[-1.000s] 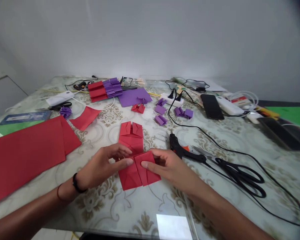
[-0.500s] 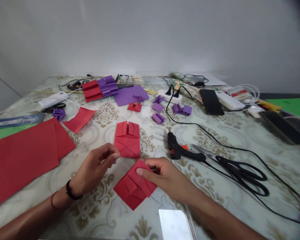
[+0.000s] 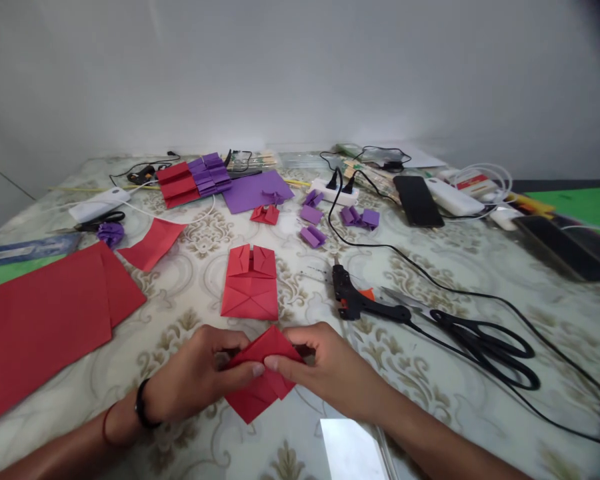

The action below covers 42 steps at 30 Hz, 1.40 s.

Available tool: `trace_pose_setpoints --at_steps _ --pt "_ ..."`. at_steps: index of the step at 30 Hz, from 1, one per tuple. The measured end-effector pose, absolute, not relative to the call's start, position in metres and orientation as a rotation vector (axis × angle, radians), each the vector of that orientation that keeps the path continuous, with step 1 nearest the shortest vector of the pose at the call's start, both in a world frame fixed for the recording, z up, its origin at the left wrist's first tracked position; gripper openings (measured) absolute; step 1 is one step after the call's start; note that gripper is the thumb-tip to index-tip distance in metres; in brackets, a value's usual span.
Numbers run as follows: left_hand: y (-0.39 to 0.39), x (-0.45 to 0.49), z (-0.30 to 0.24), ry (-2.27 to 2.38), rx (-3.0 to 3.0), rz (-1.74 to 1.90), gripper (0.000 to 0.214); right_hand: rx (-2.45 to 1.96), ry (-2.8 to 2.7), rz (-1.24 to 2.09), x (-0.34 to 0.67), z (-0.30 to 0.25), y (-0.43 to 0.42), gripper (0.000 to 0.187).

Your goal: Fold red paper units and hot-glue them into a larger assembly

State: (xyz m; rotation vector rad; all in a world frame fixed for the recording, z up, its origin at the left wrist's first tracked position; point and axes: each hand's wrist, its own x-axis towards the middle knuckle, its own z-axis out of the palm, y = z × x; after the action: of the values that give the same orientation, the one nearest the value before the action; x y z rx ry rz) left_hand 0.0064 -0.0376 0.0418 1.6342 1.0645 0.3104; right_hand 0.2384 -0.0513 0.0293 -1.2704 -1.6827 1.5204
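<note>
Both of my hands pinch a folded red paper piece (image 3: 258, 393) near the table's front edge. My left hand (image 3: 200, 373) grips its left side with thumb and fingers closed. My right hand (image 3: 325, 367) holds the right side, thumb on top. The piece is turned so one corner points toward me. Just beyond it, a second folded red paper piece (image 3: 250, 283) lies flat on the table, untouched.
A black glue gun (image 3: 353, 300) and black scissors (image 3: 485, 337) lie to the right, with a black cord looping past them. Large red sheets (image 3: 40, 313) cover the left. Purple and red folded pieces, a power strip (image 3: 333, 190), phones and cables crowd the far side.
The red piece came away from the second folded piece, was turned corner-first and drawn toward me. My left hand returned to grip it alongside the right.
</note>
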Motion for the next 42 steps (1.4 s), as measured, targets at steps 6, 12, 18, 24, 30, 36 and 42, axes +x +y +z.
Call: trace_pose_setpoints --at_steps 6,12,18,24,30,36,42 --pt "-0.040 0.005 0.041 1.082 1.593 0.226 0.040 -1.272 -1.654 1.582 0.232 0.029 -0.055 0.034" --pt "-0.039 0.001 0.039 1.149 1.593 0.296 0.045 -1.227 -1.645 1.583 0.232 0.033 -0.053 0.034" --pt "-0.040 0.000 0.044 1.142 1.573 0.282 0.043 -1.299 -1.728 1.492 0.232 0.031 -0.054 0.035" --pt "-0.041 0.002 0.047 1.110 1.570 0.260 0.041 -1.330 -1.813 1.412 0.232 0.031 -0.056 0.042" --pt "-0.039 0.000 0.045 1.079 1.455 0.292 0.041 -1.276 -1.741 1.405 0.239 0.039 -0.052 0.034" --pt "-0.037 -0.002 0.042 1.087 1.444 0.279 0.038 -1.317 -1.675 1.169 0.249 0.038 -0.047 0.033" --pt "-0.038 -0.002 0.042 1.063 1.448 0.275 0.038 -1.266 -1.746 1.028 0.244 0.037 -0.051 0.024"
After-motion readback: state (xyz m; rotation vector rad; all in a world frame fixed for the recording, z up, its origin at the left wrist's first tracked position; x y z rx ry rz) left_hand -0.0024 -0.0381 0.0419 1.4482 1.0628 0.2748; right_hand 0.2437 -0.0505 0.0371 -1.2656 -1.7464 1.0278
